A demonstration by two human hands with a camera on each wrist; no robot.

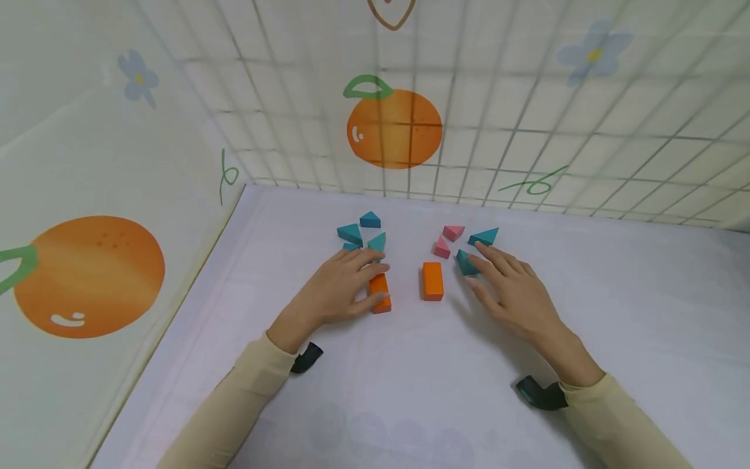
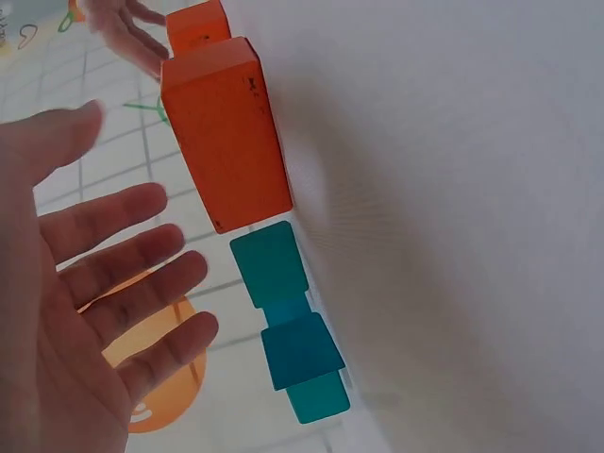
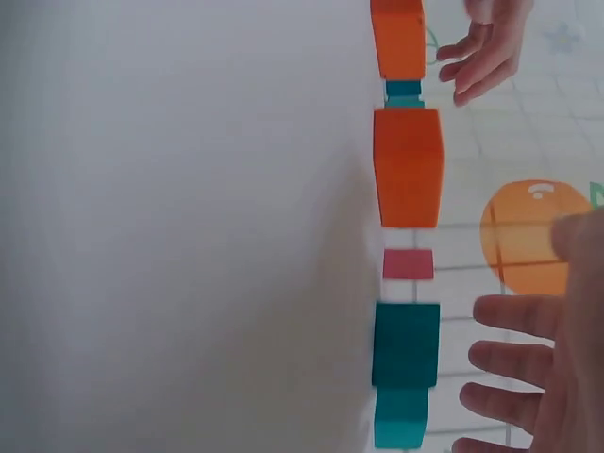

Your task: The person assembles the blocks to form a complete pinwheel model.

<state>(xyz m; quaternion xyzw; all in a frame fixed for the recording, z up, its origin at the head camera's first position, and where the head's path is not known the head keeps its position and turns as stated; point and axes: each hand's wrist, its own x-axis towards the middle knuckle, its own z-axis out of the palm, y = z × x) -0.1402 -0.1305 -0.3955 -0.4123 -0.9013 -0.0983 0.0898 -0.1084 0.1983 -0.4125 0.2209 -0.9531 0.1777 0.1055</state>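
Observation:
My left hand (image 1: 340,286) hovers over one orange rectangular block (image 1: 381,303), its fingers spread. In the left wrist view a gap shows between those fingers and the orange block (image 2: 226,142). Beyond the fingertips lie several teal triangular blocks, among them one at the back (image 1: 370,221); another is partly hidden by the hand. My right hand (image 1: 518,296) is held above a teal triangular block (image 1: 465,262), gripping nothing. A second teal triangle (image 1: 484,237) lies just past its fingertips. Between the hands sit another orange block (image 1: 433,281) and two small pink triangular blocks, the nearer one (image 1: 442,248) tilted toward the viewer.
All blocks lie on a white tabletop (image 1: 410,371). A pale curtain with printed oranges and a grid (image 1: 469,130) rises behind it, and a similar sheet (image 1: 88,163) stands at the left. Dark devices (image 1: 541,395) stick out at both wrists.

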